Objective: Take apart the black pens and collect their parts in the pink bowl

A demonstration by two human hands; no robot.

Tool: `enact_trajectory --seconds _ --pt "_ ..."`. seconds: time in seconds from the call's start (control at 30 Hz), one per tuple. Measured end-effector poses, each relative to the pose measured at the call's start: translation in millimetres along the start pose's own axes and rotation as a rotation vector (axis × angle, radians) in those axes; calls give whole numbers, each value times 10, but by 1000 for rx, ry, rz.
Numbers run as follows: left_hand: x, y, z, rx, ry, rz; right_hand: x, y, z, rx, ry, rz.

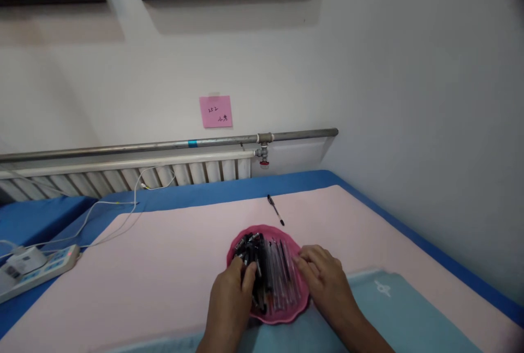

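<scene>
A pink scallop-edged plate (282,317) holds black pen parts (256,244) on its left and clear pen barrels (280,276) on its right. My left hand (231,293) reaches over the plate's left rim, thumb and fingers closed among the black parts; what they grip, if anything, is hidden. At the right rim, my right hand (323,282) has its fingers bent and drawn together beside the clear barrels. I cannot make out anything between them. Beyond the plate, a pen (275,210) with a clear barrel and black ends lies on the pink sheet.
The pink sheet (164,265) covers a blue surface (286,179), with a light-blue mat (401,304) at the near side. On the left sits a power strip (61,265) with white cables (135,195). Behind are a radiator (196,172), a pipe (123,147) and the wall.
</scene>
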State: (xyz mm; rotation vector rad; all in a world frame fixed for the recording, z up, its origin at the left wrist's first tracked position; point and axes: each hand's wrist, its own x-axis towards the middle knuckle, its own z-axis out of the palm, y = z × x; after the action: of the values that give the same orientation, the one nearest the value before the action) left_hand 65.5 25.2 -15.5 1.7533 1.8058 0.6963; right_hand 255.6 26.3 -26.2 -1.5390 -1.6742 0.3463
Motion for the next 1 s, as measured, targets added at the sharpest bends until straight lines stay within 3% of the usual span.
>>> enact_trajectory --seconds 0.17,0.4,0.57,0.7,0.83,0.93,1.0 --pt "-6 24 -2 -23 -20 -34 294 174 -11 122 -20 153" --pt "75 -82 32 -55 -49 -43 1003 483 306 21 -47 178" --pt "80 -136 149 -159 71 -12 1175 565 455 -6 -79 164" --pt "68 -122 147 -289 135 14 1169 571 304 54 -82 244" --pt "71 -81 39 -573 91 -13 981 354 27 235 -134 321" --pt "67 -33 -67 -913 2 -90 647 50 -76 430 -279 331" --pt "57 0 -126 -1114 -83 -134 375 -137 -73 788 -510 466"
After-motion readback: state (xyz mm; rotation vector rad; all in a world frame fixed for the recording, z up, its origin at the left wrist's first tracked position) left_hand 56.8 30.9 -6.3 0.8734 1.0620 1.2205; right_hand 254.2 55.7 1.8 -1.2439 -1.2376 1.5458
